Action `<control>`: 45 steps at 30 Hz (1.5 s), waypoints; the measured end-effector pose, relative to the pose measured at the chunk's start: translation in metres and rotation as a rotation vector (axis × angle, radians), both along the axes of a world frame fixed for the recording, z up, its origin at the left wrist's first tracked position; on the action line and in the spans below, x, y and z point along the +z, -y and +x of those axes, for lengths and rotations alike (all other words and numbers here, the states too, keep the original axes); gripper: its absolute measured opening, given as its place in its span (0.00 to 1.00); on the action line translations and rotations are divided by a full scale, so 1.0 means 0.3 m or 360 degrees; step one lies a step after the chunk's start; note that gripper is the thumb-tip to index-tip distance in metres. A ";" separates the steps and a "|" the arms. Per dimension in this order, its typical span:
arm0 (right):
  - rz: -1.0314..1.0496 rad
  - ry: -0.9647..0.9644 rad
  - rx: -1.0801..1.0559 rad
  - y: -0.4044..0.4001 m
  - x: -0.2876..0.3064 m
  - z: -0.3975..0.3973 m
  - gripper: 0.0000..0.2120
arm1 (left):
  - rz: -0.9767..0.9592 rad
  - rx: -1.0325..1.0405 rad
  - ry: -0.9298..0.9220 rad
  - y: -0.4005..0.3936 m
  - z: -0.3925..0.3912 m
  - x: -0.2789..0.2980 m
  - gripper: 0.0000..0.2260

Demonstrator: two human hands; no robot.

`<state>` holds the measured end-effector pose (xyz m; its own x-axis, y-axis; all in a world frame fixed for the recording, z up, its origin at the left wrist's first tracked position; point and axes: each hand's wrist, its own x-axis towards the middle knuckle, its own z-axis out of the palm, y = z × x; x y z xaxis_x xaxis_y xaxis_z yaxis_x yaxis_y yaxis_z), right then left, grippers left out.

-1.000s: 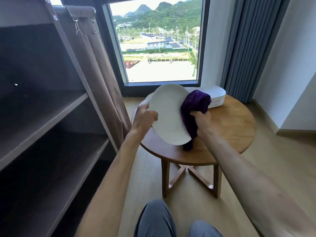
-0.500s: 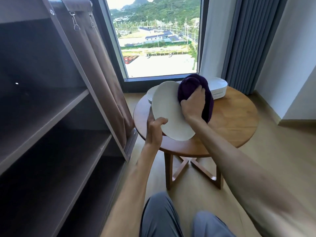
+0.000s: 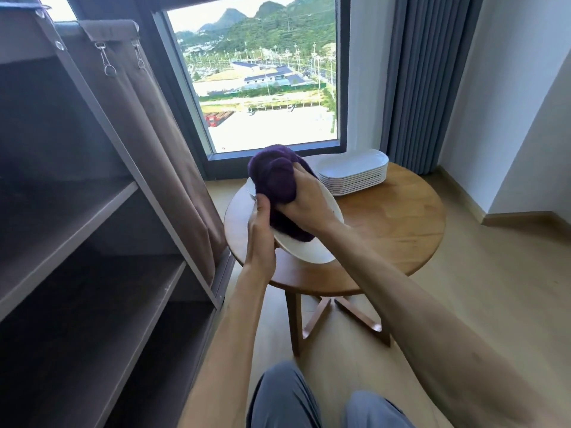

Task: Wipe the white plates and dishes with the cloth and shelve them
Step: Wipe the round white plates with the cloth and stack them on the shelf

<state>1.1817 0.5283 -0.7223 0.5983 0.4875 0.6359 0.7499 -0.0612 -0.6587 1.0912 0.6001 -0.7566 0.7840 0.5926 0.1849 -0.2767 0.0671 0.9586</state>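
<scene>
My one head camera looks forward and down, close over my fingers (image 3: 262, 208); the round surface (image 3: 401, 230) lies beyond them, shelves (image 3: 77, 217) to their left, window (image 3: 262, 88) farther ahead.

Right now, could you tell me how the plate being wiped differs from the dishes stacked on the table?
The plate is single, tilted, held off the table by the left hand; the stacked dishes lie flat, untouched. The plate looks oval and shallow; the dishes are oblong with raised rims. Both are white.
</scene>
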 end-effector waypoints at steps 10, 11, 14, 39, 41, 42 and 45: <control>-0.0288 0.0158 -0.0360 -0.013 0.015 0.079 0.10 | -0.0254 -0.0011 0.0119 0.037 0.010 -0.020 0.25; -0.0373 0.0130 -0.0508 -0.015 0.009 0.104 0.11 | -0.0214 0.0024 0.0142 0.037 0.007 -0.019 0.25; -0.0620 -0.0074 -0.0858 0.015 -0.053 0.163 0.12 | -0.0015 0.0140 0.0243 0.023 0.000 0.001 0.24; -0.0170 -0.0746 -0.0699 -0.007 -0.004 0.191 0.16 | 0.0128 0.0184 0.0257 0.080 0.067 -0.005 0.32; -0.0320 -0.0738 -0.0818 0.023 -0.038 0.214 0.18 | 0.0196 0.0256 0.0306 0.080 0.069 0.003 0.30; -0.0399 -0.0748 -0.0846 0.039 -0.058 0.218 0.18 | 0.0199 0.0281 0.0328 0.082 0.073 0.012 0.29; -0.0720 -0.0814 -0.0812 0.072 -0.096 0.210 0.17 | 0.0209 0.0369 0.0352 0.096 0.087 0.015 0.27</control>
